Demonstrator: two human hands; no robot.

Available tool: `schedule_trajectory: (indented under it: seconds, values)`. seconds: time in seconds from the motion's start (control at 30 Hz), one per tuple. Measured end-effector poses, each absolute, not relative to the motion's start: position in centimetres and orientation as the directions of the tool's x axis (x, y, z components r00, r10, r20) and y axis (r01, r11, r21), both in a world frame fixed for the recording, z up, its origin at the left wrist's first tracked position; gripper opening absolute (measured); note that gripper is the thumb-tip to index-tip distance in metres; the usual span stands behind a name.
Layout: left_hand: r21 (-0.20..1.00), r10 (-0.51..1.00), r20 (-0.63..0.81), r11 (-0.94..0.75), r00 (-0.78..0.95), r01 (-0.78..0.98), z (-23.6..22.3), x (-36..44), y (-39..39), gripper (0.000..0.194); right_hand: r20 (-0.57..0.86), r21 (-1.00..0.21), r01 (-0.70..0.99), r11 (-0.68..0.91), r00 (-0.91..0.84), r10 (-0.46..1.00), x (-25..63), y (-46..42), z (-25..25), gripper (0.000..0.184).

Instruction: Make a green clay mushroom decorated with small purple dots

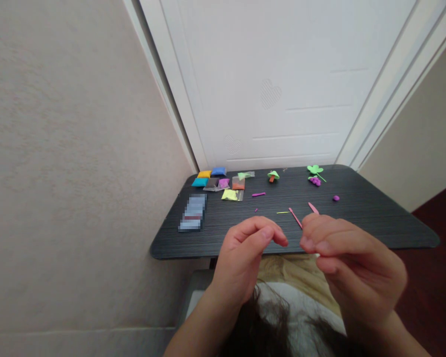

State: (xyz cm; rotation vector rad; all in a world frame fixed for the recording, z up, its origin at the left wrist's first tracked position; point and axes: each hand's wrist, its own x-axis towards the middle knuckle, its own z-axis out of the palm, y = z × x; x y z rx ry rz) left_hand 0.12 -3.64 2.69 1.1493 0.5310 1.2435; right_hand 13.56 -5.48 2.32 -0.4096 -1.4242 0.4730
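Note:
My left hand (245, 253) and my right hand (351, 258) are raised side by side over the near edge of a dark table (375, 218). The fingers of both hands are curled, fingertips close together and facing each other. Whether something small is pinched between them I cannot tell. Just beyond the hands lie two pink modelling tools (295, 217) and a thin yellow-green strand (282, 212). A small purple clay ball (336, 198) sits to the right.
Several coloured clay packets (219, 183) lie at the table's back left, beside a blurred rectangular item (193, 213). A green-capped clay mushroom (272, 175), a clay grape bunch with a green leaf (314, 176) and a magenta clay strip (258, 194) stand further back. A white door rises behind.

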Motion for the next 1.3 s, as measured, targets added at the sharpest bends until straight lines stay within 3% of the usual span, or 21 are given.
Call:
schedule_trajectory:
  seconds: [0.17,0.47,0.87,1.0,1.3]
  values:
    - [0.888,0.922,0.247,-0.093,0.297,-0.451,2.67,0.13,-3.7,0.017,0.836,-0.543,-0.089,0.835,0.038,0.547,13.9,-5.35,2.23,0.012]
    - [0.883,0.921,0.241,-0.077,0.306,-0.463,2.81,0.09,-3.67,0.017,0.816,-0.575,-0.027,0.818,0.059,0.575,13.65,-5.34,2.43,0.024]
    - [0.889,0.924,0.246,-0.095,0.292,-0.447,2.79,0.13,-3.64,0.017,0.844,-0.527,0.015,0.85,0.125,0.521,13.86,-5.15,2.41,0.006]
    - [0.893,0.928,0.239,-0.094,0.286,-0.44,2.77,0.13,-3.67,0.017,0.837,-0.54,0.075,0.838,0.153,0.525,13.92,-5.09,2.42,0.02]
    - [0.894,0.928,0.23,-0.084,0.292,-0.44,2.73,0.13,-3.65,0.017,0.852,-0.523,0.193,0.83,0.089,0.516,13.98,-5.28,2.53,0.022]
